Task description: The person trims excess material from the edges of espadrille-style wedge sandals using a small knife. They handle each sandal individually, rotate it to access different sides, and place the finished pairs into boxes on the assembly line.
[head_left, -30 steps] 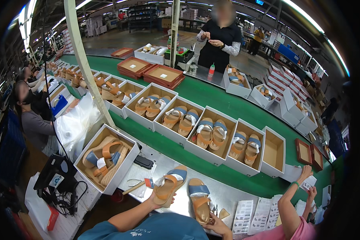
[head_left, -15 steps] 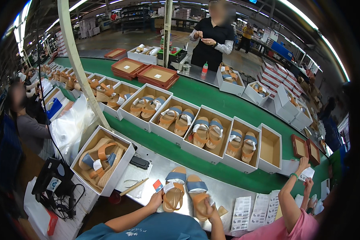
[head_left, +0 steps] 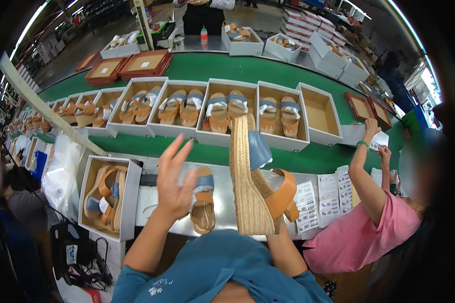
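Note:
A tan and blue wedge sandal [head_left: 245, 187] with a woven, rope-like sole is raised in front of me, its side turned to view. My right forearm [head_left: 286, 250] reaches up behind it; the sandal hides the hand and fingers that hold it up. My left hand [head_left: 174, 179] is raised beside it with fingers spread, holding nothing. Below and beside that hand, the matching sandal [head_left: 203, 209] lies on the metal table [head_left: 222, 202], upper side up. At far left of the table stands a white box [head_left: 132, 197] holding two wedge sandals.
White boxes of sandals [head_left: 283, 141] line a green conveyor [head_left: 268, 70] ahead; the box [head_left: 322, 113] at the row's right end holds none. Printed label sheets [head_left: 328, 197] lie to the right, by a co-worker in a pink shirt [head_left: 359, 232]. A slanted post [head_left: 50, 103] rises at left.
My right hand has lifted its sandal off the table and turned it on its side. My left hand has left the other sandal and risen; the red and blue card no longer shows in it.

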The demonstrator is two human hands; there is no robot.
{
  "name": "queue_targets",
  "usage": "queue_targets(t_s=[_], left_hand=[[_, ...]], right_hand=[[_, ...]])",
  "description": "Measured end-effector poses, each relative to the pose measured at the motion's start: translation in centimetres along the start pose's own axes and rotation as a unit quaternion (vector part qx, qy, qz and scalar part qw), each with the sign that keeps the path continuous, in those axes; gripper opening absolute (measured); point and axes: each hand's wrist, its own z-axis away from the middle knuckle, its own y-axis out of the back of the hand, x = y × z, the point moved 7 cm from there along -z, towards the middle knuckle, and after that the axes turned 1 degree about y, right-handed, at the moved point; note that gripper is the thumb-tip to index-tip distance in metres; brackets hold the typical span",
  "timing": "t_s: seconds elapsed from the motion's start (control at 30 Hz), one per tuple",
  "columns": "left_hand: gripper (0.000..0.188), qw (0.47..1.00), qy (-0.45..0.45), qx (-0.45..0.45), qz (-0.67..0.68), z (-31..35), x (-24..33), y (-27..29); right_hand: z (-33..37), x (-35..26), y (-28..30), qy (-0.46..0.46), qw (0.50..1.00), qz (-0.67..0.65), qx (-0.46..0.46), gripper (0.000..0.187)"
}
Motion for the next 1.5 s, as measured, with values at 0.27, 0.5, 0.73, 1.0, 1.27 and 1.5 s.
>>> queue_targets(t_s=[0.27,0.5,0.73,1.0,1.27,1.5], left_hand=[[0.07,0.963,-0.176,-0.197,-0.057,-3.4,5.9,-5.8],[0.068,0.932,-0.181,-0.314,0.016,3.7,8.1,-8.5],[0.047,0.922,-0.278,-0.27,0.017,6.3,10.3,-6.4],[0.057,0.962,-0.202,-0.182,-0.007,2.3,8.8,-4.5],[0.07,0.929,-0.213,-0.291,-0.083,3.9,10.0,-6.5],[0.052,0.923,-0.292,-0.245,-0.057,6.8,9.7,-5.5]], right_hand=[[1.1,0.8,0.6,0.022,0.999,-0.027,-0.013,0.058],[1.8,-0.9,2.0,0.098,0.984,-0.051,0.136,0.059],[0.8,-1.3,-1.6,0.059,0.995,-0.03,-0.069,0.089],[0.5,0.0,-2.5,0.055,0.986,-0.096,-0.123,0.075],[0.5,0.7,-3.2,0.102,0.988,0.065,-0.093,0.077],[0.0,0.3,-3.4,0.087,0.992,0.002,-0.091,0.082]])
